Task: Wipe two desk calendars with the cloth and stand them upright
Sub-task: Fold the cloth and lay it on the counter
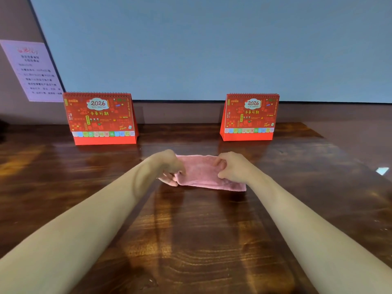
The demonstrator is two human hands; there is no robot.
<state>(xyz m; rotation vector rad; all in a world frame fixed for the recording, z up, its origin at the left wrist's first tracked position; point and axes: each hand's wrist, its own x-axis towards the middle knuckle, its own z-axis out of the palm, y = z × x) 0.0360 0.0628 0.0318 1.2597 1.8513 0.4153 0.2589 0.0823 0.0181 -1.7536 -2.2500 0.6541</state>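
Glossy counter is shown with the cloth mid-frame, pinched at both ends by left hand and right hand; the upright left calendar and right calendar above could be toppled by hard wiping.

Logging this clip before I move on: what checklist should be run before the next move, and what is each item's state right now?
1. Pink cloth lies flat on the table, between both hands: ok.
2. Left hand grips the cloth's left end: ok.
3. Right hand pinches the cloth's right part: ok.
4. Left calendar stands upright at the back of the table, with nothing touching it: ok.
5. Right calendar stands upright, apart from the cloth: ok.
6. Either calendar already wiped: cannot tell.
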